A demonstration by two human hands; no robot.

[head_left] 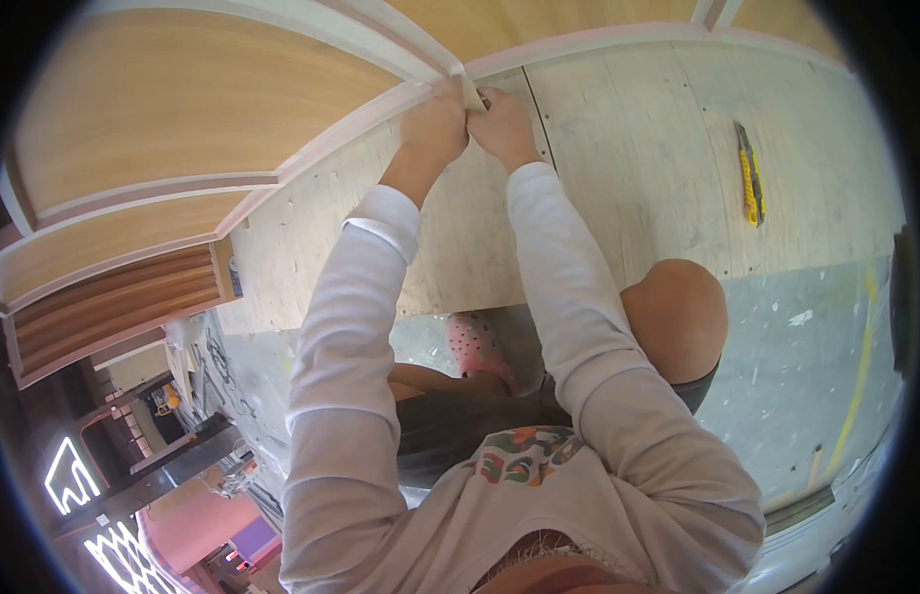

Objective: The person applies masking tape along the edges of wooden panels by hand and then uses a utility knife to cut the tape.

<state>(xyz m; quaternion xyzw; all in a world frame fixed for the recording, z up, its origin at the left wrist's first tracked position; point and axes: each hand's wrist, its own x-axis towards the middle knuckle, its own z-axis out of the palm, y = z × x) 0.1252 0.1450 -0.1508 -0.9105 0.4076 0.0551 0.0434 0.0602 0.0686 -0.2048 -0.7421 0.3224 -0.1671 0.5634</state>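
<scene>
At the top centre of the frame, a narrow pale strip (472, 95) stands in the corner where two white-edged wooden panels meet, between the person's hands. The right hand (505, 127) appears to pinch it with curled fingers; the left hand (435, 129) presses close on the other side, its fingers bent, though I cannot tell whether they grip it. Coming at it from both sides probably keeps so slim a piece steady in a tight corner. A yellow utility knife (750, 178) lies on the pale boards (628, 178) at upper right, likely put there to leave both hands free yet be within reach. The bent knee (676, 315), right of centre, suggests a low crouch suited to work at board level.
</scene>
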